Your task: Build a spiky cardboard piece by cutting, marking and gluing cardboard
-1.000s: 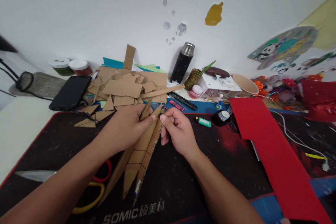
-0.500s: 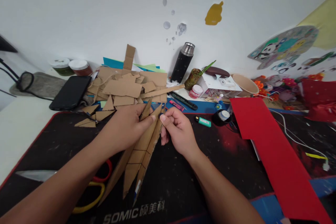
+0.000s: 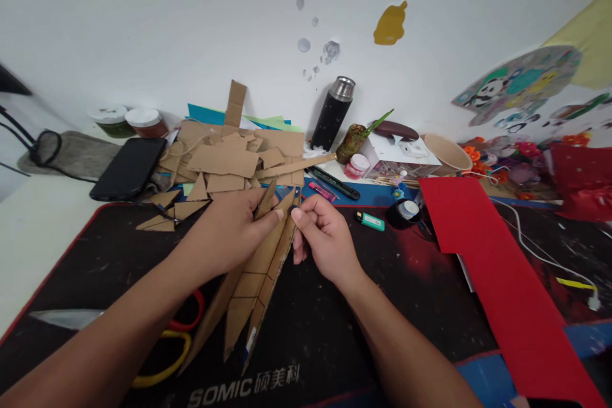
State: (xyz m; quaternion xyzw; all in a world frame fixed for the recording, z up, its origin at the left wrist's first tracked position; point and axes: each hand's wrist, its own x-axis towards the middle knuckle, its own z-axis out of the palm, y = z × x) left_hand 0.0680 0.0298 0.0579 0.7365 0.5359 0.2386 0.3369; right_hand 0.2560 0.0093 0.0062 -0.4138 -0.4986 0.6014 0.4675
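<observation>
A folded cardboard piece [image 3: 258, 274], with pointed ends and dark lines drawn across it, stands over the black mat in front of me. My left hand [image 3: 243, 226] grips it from the left, thumb lying on its face and fingers hidden behind. At its upper right edge, my right hand [image 3: 325, 236] pinches the cardboard between thumb and forefinger; the other fingers curl beneath. Something small and dark shows at that pinch, too small to name. Scissors [image 3: 174, 357] with red and yellow handles lie under my left forearm, their blade pointing left.
Cardboard scraps [image 3: 224, 162] are heaped at the back, beside a phone [image 3: 128, 169]. A black thermos [image 3: 332, 115] stands by the wall. Right of my hands are a utility knife [image 3: 335, 183], a green lighter [image 3: 370, 222], a small black pot [image 3: 404, 213] and a red sheet [image 3: 502, 293].
</observation>
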